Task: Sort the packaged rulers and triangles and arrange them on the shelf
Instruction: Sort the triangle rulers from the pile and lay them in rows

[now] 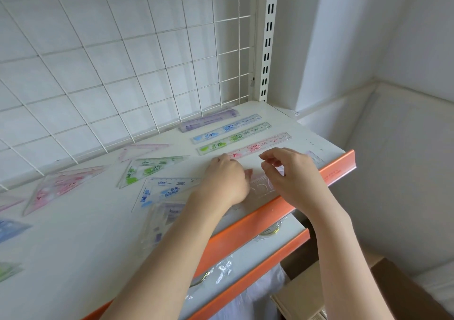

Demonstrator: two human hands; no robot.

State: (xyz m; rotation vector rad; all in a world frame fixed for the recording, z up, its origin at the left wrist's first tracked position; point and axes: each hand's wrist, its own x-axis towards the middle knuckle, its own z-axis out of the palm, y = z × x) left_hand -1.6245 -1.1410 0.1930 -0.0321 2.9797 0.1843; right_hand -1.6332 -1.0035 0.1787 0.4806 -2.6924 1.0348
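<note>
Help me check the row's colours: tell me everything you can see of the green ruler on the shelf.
The green ruler is a clear plastic strip with green cartoon prints and a scale along one edge, apparently in a clear sleeve. It lies flat on the white shelf, third in a parallel row, apart from the blue ruler behind and the pink ruler in front. Neither hand touches it.

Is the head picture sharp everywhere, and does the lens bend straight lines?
Head view: soft, even light; the wire grid bows from wide-angle distortion; the left hand and right hand are slightly blurred; the clear ruler under them is hard to read.
</note>
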